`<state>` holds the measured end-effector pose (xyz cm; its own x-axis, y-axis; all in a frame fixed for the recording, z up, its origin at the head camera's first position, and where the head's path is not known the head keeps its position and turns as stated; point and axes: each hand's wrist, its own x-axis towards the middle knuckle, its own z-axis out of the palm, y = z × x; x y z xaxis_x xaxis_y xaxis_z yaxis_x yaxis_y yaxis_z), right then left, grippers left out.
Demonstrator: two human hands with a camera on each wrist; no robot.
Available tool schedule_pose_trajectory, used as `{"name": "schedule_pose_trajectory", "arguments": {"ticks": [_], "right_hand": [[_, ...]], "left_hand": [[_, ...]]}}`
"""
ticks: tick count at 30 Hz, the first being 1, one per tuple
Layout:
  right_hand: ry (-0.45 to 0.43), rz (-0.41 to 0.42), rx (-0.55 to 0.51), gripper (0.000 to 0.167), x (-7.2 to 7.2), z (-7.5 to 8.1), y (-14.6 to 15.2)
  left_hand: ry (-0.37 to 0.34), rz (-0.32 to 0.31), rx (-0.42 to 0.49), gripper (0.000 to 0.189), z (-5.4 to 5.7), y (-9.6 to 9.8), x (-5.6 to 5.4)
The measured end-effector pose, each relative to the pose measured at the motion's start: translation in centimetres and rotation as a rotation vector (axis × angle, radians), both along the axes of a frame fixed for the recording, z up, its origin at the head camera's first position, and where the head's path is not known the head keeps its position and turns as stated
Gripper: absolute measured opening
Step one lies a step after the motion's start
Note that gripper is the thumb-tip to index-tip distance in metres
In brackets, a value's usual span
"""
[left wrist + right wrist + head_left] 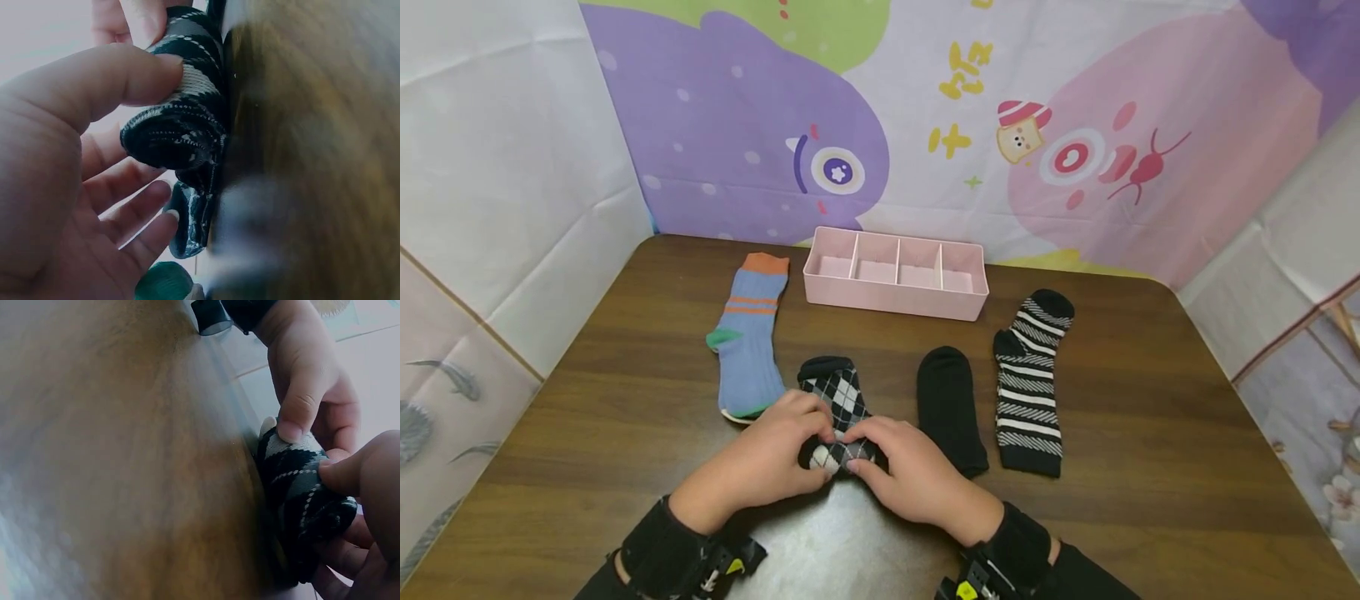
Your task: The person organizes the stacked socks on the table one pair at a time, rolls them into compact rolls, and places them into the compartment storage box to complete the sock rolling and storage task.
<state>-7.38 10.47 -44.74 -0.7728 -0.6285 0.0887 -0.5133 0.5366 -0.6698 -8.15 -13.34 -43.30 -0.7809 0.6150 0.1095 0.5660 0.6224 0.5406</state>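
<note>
An argyle sock (841,396) in black, white and grey lies on the table, its near end rolled up and its black end pointing away. My left hand (778,454) grips the left side of the roll, thumb on the near face and fingers over the top. On the right side my right hand (917,477) pinches the same roll between thumb and fingers. Seen from the left wrist, the rolled sock (194,81) shows its spiral end, and the left thumb presses on it. Both thumbs press the patterned roll (300,478) in the right wrist view.
A blue sock (751,333) with orange cuff lies left. Right of the argyle sock are a plain black sock (951,408) and a black-and-white striped sock (1032,383). A pink four-slot box (891,296) stands at the back of the wooden table (1150,433), before a printed cloth.
</note>
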Motion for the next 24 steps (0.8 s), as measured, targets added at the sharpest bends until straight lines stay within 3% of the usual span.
{"name": "schedule_pose_trajectory", "arguments": {"ticks": [3,7,14,17,24], "right_hand": [[-0.006,-0.011,-0.015,0.025,0.02,-0.08,-0.05],[0.05,-0.038,-0.022,0.023,0.03,-0.12,-0.11],[0.097,-0.046,0.031,0.043,-0.11,0.17,0.01],[0.105,-0.05,0.047,0.043,-0.13,0.28,0.15],[0.042,-0.063,0.045,0.036,-0.08,0.46,0.2]], "left_hand": [[0.005,-0.01,-0.008,0.019,0.03,0.0,0.03],[-0.041,-0.002,-0.017,0.024,0.07,0.03,0.08],[-0.06,0.038,0.004,0.021,0.25,0.1,0.21],[-0.06,0.039,0.015,0.019,0.26,0.09,0.24],[-0.063,0.041,0.026,0.03,0.18,-0.05,0.19]]}}
